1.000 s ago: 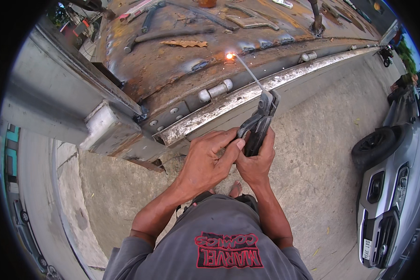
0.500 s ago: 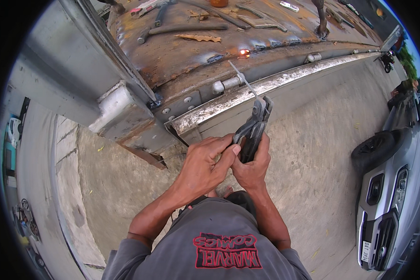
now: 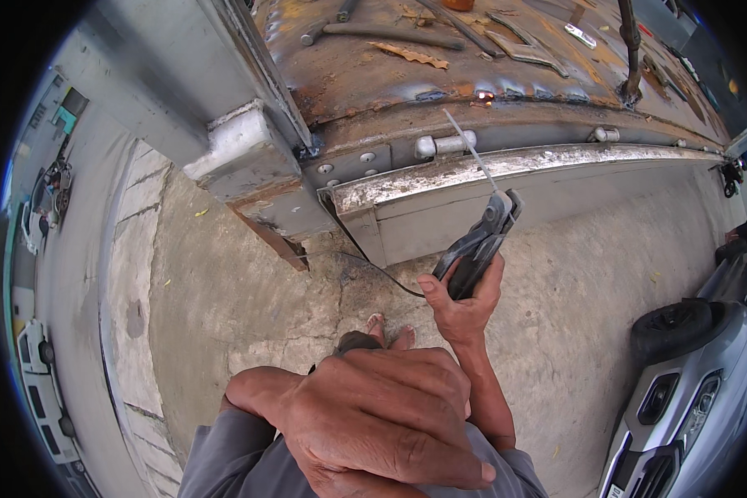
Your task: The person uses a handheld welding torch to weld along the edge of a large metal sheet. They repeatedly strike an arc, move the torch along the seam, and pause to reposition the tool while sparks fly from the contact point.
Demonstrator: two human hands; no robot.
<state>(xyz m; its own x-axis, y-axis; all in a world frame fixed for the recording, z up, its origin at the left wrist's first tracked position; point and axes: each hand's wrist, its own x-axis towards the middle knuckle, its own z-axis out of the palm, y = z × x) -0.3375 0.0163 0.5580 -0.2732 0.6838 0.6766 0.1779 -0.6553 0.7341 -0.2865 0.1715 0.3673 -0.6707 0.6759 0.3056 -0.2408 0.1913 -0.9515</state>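
Note:
My right hand (image 3: 466,311) grips a black welding electrode holder (image 3: 481,243) by its handle, thumb along its left side. A thin electrode (image 3: 471,151) is clamped in its jaws and slants up and left toward the rusty steel plate (image 3: 357,79). The tip stands just short of a small glowing spot (image 3: 484,96) on the weld seam. A black cable (image 3: 372,264) runs from near the holder toward the foot of the post. Close to the camera, my left hand (image 3: 373,407) is raised with its back showing and fingers curled together; its palm is hidden.
On the plate lie a hammer (image 3: 390,33), a flat rusty scrap (image 3: 411,56) and a bent metal piece (image 3: 529,55). A grey steel post (image 3: 174,91) rises at left. Below the seam runs a hinged side panel (image 3: 423,224). A silver vehicle (image 3: 689,398) stands at right.
My left hand has left the electrode holder and come up toward the camera. The glowing spot has dimmed. The view has shifted, and the right hand still grips the holder.

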